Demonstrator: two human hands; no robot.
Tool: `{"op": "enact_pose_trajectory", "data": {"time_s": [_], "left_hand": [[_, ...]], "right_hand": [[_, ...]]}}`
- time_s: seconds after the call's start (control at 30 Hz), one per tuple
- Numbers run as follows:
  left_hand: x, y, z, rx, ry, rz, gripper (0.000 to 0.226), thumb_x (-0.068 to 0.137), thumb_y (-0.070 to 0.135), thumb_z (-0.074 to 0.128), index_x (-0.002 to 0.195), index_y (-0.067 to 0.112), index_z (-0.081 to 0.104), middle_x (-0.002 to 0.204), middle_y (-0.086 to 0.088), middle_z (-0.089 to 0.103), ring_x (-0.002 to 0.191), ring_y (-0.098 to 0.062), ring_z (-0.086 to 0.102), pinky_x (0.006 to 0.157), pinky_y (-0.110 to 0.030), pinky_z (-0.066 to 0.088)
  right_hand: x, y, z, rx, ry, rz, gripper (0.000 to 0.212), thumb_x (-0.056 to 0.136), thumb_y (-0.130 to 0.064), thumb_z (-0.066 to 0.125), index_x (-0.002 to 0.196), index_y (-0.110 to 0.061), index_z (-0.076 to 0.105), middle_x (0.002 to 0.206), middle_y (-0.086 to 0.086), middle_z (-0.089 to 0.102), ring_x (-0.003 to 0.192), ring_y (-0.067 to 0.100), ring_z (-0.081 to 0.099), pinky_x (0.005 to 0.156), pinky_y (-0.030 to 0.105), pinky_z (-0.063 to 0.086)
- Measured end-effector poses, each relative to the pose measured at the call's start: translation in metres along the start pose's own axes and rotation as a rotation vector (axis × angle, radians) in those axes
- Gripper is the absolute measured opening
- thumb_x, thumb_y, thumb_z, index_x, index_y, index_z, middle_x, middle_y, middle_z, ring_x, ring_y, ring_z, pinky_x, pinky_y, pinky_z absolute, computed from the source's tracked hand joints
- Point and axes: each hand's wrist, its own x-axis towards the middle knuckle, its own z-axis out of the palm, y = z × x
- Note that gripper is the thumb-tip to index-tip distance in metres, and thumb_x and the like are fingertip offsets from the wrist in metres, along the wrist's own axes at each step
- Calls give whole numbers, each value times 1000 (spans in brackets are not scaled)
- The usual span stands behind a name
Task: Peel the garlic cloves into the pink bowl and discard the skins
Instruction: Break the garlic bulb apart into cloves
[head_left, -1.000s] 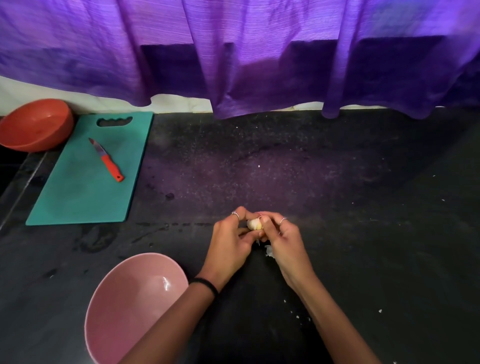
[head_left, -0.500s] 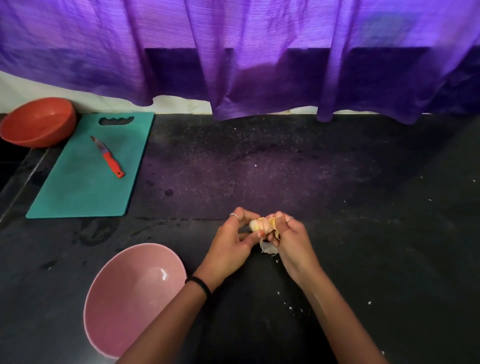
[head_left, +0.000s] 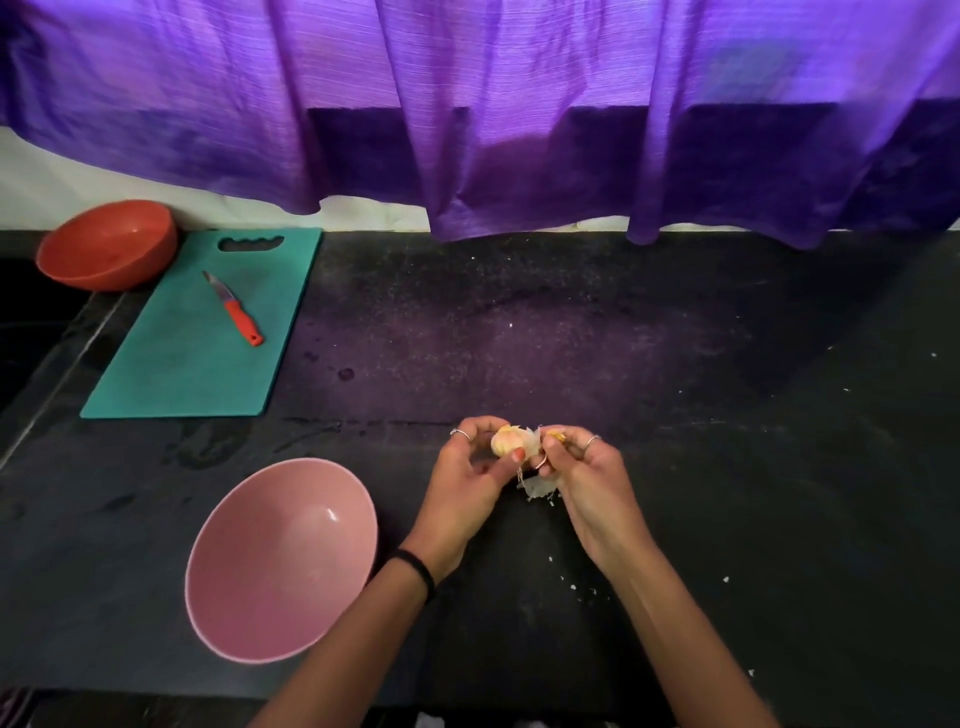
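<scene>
My left hand (head_left: 470, 470) pinches a pale garlic bulb (head_left: 508, 441) between thumb and fingers, just above the dark counter. Close on its right, my right hand (head_left: 584, 475) pinches a small yellowish piece (head_left: 554, 435) pulled off the bulb; whether it is clove or skin is unclear. Loose papery skin (head_left: 537, 487) hangs and lies under the two hands. The pink bowl (head_left: 218, 551) stands to the lower left of my hands, and nothing shows inside it.
A teal cutting board (head_left: 171, 374) with a small orange-handled knife (head_left: 236, 310) lies at the back left, beside an orange bowl (head_left: 111, 244). A purple curtain (head_left: 519, 114) hangs over the counter's far edge. Small white skin flecks (head_left: 582, 587) dot the black counter (head_left: 675, 364).
My hands have drawn slightly apart, and the right one has pulled a piece away from the bulb. More loose skin shows under the hands. The bowl and board stay put.
</scene>
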Motion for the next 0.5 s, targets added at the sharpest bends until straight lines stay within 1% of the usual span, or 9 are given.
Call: {"op": "enact_pose_trajectory", "data": {"time_s": [0.03,0.07,0.13,0.17,0.23,0.3,0.37,0.4,0.5], "left_hand": [[-1,-1,-1,7,5,10,23,88,3,63,106,16,57,106,-1,68,96,-9,65,81,-19,50],[-2,-3,-2,12,16,19,23,88,2,63,105,16,57,107,-2,67,96,-9,65,82,-19,50],[-4,-5,-5,3,38,32,23,88,1,62,107,14,57,110,-4,67,96,-8,64,83,-20,50],[-5,-6,-6,-8,44,35,24,89,1,61,109,14,57,112,-5,67,96,-8,64,84,-20,50],[-5,-8,-8,-34,51,33,26,90,2,60,113,14,57,114,-4,66,96,-5,64,84,-20,51],[-6,-10,-10,-57,48,27,30,91,3,59,117,18,56,116,-1,66,98,-4,64,88,-21,51],[-5,-11,-12,-63,40,25,30,92,5,58,117,22,58,116,1,66,101,-5,64,93,-25,50],[-4,-11,-12,-61,39,22,29,93,7,57,116,24,59,116,1,66,102,-8,64,95,-28,50],[-2,-12,-14,-89,43,-7,27,93,8,56,116,23,60,113,2,68,105,-13,64,98,-33,49]], "right_hand": [[1,2,0,-56,46,-13,14,97,-4,52,102,-4,65,77,5,63,64,4,56,70,18,50],[1,3,0,-179,95,-44,14,97,-3,52,103,-4,65,79,5,65,65,4,58,67,15,49],[3,5,-3,-582,152,-163,17,95,-2,54,105,-8,66,91,3,68,76,6,62,69,12,46],[3,5,-3,-775,137,-232,20,94,-2,54,107,-9,67,99,2,66,84,8,60,74,11,42],[1,4,0,-992,49,-301,25,93,0,54,112,-10,67,110,3,59,95,10,54,80,10,37],[-1,2,4,-1097,-24,-309,27,93,-2,55,116,-9,65,116,3,54,107,15,50,87,16,39],[-2,1,7,-1146,-49,-318,28,92,-5,56,119,-10,63,119,1,53,114,16,45,93,21,38],[-2,2,7,-1159,-53,-334,29,92,-5,56,120,-12,63,120,0,53,114,15,43,93,20,37],[-3,3,7,-1163,-22,-410,28,92,-4,53,115,-16,65,117,-6,54,109,10,41,85,9,31]]}}
